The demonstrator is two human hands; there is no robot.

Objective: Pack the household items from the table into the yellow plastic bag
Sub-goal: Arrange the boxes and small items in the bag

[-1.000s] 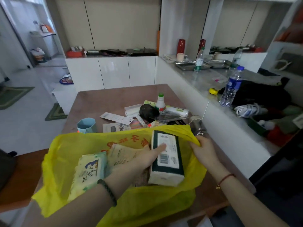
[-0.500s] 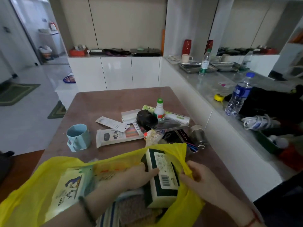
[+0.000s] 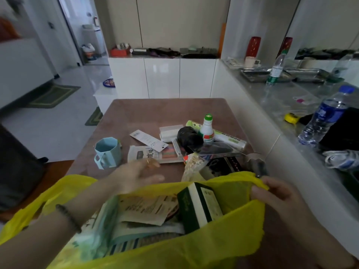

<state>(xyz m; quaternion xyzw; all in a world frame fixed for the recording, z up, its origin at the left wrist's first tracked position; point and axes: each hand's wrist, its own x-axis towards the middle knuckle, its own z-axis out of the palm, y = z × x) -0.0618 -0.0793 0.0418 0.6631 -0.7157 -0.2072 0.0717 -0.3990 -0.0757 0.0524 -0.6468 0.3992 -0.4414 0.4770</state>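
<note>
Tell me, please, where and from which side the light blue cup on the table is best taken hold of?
Take the light blue cup by its upper wall, coming from above with the left hand, which hovers open just beside it. The cup stands upright with its mouth open, and its handle faces the near side low down, so a grip over the rim seems simplest.

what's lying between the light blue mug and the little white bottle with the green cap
In the head view, between the light blue faceted mug and the green-capped white bottle lie a white printed packet, a white card and a black round object.
</note>
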